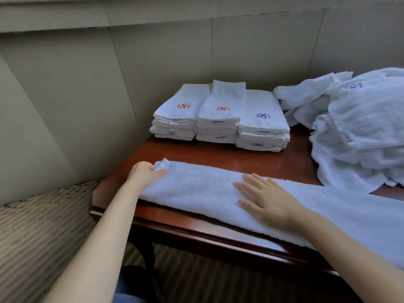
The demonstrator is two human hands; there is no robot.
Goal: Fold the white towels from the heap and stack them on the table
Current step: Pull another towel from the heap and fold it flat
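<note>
long white towel (196,189) laid along the near table (251,158) edge, left hand (145,173) pinching its end at 9 o'clock, right hand (266,200) flat and spread on its middle, three folded stacks (220,114) at 12, loose heap (358,127) at 2 o'clock

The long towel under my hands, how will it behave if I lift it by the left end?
The long towel will probably sag and droop: it's soft terry, already draping over the table edge. It likely won't slide freely on the wood while the right hand lies flat on it. The left hand grips the end, so the fold may open.
</note>
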